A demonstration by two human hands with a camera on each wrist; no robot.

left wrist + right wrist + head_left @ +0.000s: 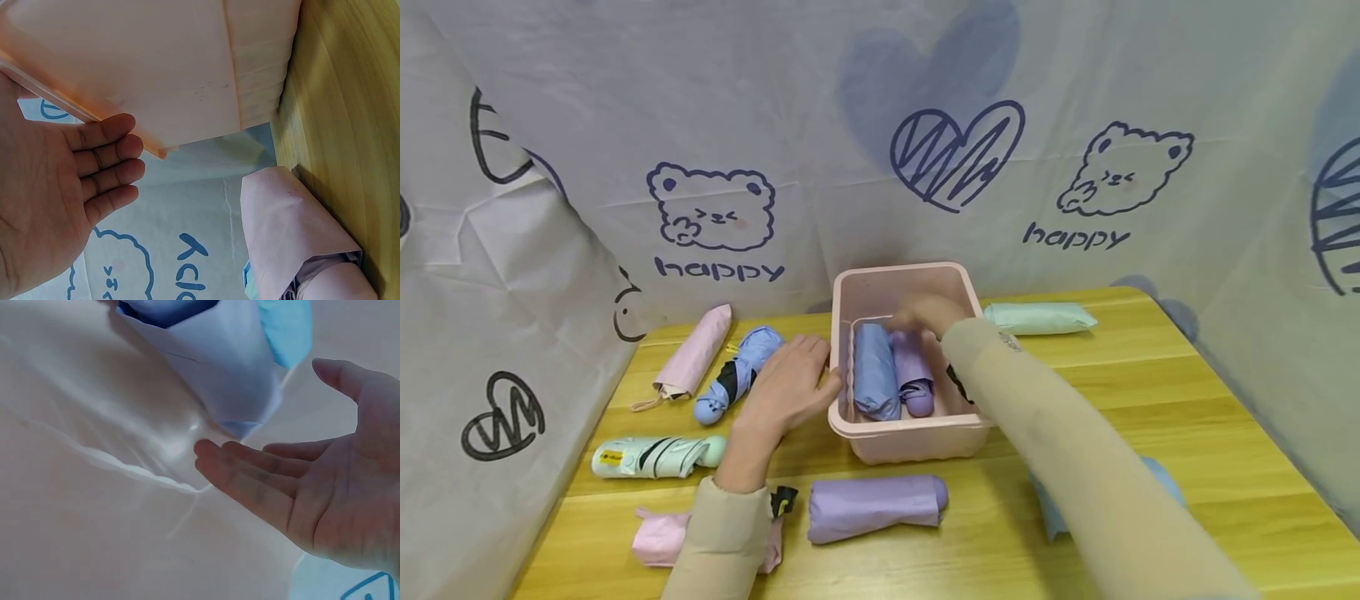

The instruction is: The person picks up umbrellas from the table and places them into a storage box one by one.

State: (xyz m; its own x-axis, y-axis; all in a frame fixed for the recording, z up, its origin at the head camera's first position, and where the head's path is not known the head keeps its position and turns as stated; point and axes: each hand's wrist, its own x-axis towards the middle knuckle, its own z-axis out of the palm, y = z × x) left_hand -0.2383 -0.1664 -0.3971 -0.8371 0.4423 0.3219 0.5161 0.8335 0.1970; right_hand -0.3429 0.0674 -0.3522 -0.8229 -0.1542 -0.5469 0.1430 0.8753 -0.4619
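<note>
A pink bin [917,442] holds a blue folded umbrella [876,371] and a purple one [912,367] side by side. The left hand [793,375] rests at the bin's left rim, its fingers nearly straight in the left wrist view [69,169]. Inside the bin, toward the back, the right hand [932,313] is blurred. The right wrist view shows that hand [312,481] with fingers extended and nothing in them, close to the end of the purple umbrella [231,375]. A small black piece [958,383] shows by the bin's right wall, partly behind the right sleeve.
Left on the wooden table [1000,533] lie pink [696,354], blue [745,367], pale green [651,457] and another pink umbrella [658,537]. A purple umbrella [876,507] lies before the bin, a mint one [1041,317] behind right, a blue one [1163,479] under the right forearm.
</note>
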